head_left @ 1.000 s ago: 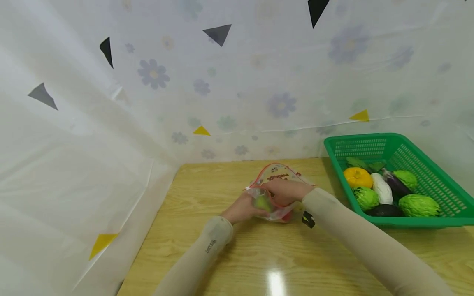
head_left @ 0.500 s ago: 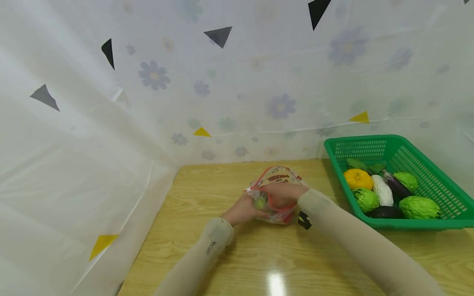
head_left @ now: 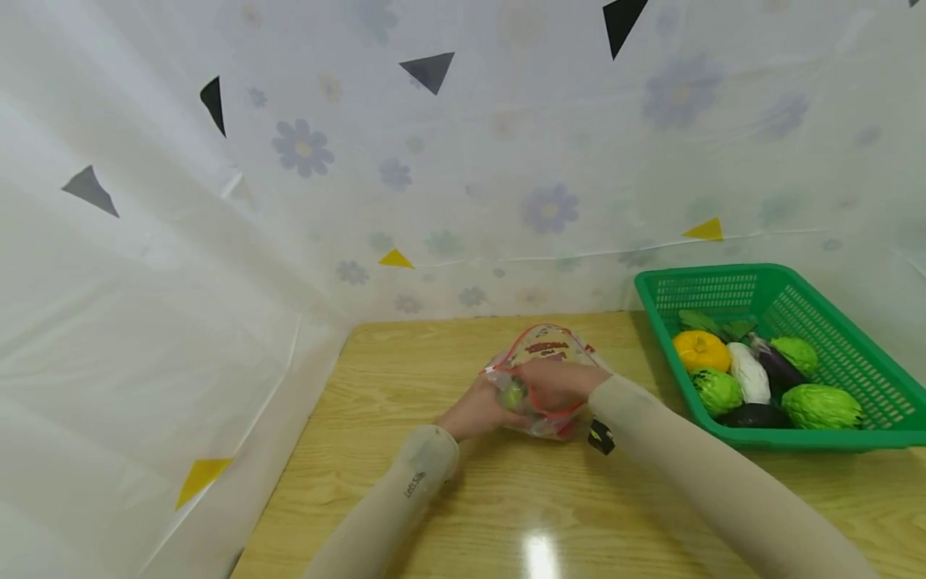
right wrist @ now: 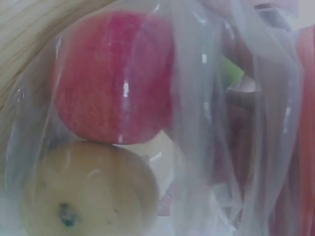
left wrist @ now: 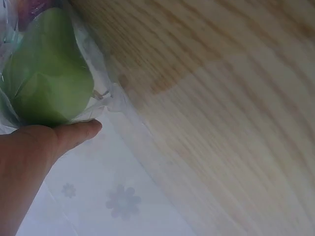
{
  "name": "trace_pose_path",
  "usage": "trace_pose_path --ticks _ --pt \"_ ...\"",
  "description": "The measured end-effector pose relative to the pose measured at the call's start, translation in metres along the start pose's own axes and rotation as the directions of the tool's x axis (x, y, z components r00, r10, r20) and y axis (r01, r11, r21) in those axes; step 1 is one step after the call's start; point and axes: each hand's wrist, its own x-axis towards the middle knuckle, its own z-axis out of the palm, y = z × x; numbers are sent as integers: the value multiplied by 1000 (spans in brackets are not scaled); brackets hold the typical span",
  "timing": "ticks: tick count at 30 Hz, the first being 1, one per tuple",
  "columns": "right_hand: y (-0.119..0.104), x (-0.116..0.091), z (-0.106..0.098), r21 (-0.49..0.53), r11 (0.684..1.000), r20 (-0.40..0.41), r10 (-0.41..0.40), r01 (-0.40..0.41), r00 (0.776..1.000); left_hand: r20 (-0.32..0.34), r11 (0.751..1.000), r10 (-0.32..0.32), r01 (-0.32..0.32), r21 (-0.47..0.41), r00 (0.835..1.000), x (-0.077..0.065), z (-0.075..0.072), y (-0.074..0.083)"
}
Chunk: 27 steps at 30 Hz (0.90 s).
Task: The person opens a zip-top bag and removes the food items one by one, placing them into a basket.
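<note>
A clear zip bag (head_left: 547, 347) with a red zip edge and printed lettering stands on the table, its mouth spread. My left hand (head_left: 479, 408) holds its left side from outside, the thumb lying along the plastic under a green pear (left wrist: 54, 73). Through the bag mouth reaches my right hand (head_left: 557, 381), its fingers mostly hidden by plastic and the hand itself; I cannot tell whether they grip anything. Inside, seen in the right wrist view, a red apple (right wrist: 115, 78) touches a pale yellow round fruit (right wrist: 93, 191) with a dark stem spot.
To the right stands a green basket (head_left: 817, 438) holding an orange pumpkin (head_left: 702, 351), a purple eggplant (head_left: 777, 366), a white vegetable (head_left: 749, 374) and several green ones. A flower-patterned plastic sheet (head_left: 463, 177) hangs behind the wooden table (head_left: 405, 354) and along its left side.
My right hand has shifted slightly left inside the bag, and less of the green pear shows in the head view. The left hand keeps its hold with hardly any movement.
</note>
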Motion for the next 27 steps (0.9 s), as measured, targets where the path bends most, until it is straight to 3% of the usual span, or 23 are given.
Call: trace_pose_path --ticks 6,11,18,27 --pt "1 -9 -6 25 1000 -63 -5 6 998 -31 1000 -23 23 4 999 2 1 1" --pt "2 -18 -12 -55 998 -170 -2 -7 985 -34 999 -51 51 -12 998 -1 0 1" --pt "1 -42 -25 -174 984 -310 -29 -27 950 -60 998 -20 16 -68 998 -1 1 -4" --pt "-10 -95 -49 -3 1000 -341 -9 9 940 -39 990 -39 34 -133 998 -1 -1 -1"
